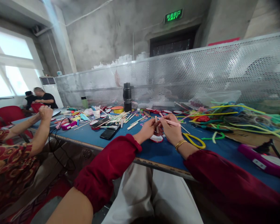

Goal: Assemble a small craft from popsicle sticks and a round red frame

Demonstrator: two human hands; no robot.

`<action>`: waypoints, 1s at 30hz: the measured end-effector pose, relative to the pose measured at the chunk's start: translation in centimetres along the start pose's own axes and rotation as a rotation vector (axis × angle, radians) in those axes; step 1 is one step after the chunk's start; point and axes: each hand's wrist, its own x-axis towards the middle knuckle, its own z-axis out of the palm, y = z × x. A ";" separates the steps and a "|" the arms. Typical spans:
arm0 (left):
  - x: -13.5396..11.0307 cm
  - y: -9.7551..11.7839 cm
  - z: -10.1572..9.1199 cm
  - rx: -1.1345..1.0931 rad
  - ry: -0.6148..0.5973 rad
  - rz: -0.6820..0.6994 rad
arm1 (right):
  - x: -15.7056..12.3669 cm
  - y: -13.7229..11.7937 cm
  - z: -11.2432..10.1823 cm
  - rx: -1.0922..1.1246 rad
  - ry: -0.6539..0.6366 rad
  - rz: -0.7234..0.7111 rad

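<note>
Over the near edge of the table, my two hands are close together. My left hand point(147, 130) pinches a short, pale pinkish stick point(156, 120) upright between its fingertips. A light pink, pen-like stick point(173, 123) lies in the closed fingers of my right hand point(170, 132), its tip pointing at my left fingertips. Where the two pieces meet is too small to make out. Just below my hands sits a white disc with a red rim point(156, 138). Right of my right wrist is a yellow loop like a scissors handle point(196, 141).
Bundles of coloured strips point(242, 116) and a purple power strip point(263, 160) lie right. Left are a black phone point(109, 132), pale sticks point(121, 118) and a black bottle point(127, 97). A co-worker's hands point(46, 112) are raised at far left. A perforated metal screen point(200, 77) backs the table.
</note>
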 end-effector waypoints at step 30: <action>0.0 0.1 0.0 0.018 0.015 -0.004 | -0.2 -0.5 0.1 0.035 0.001 0.041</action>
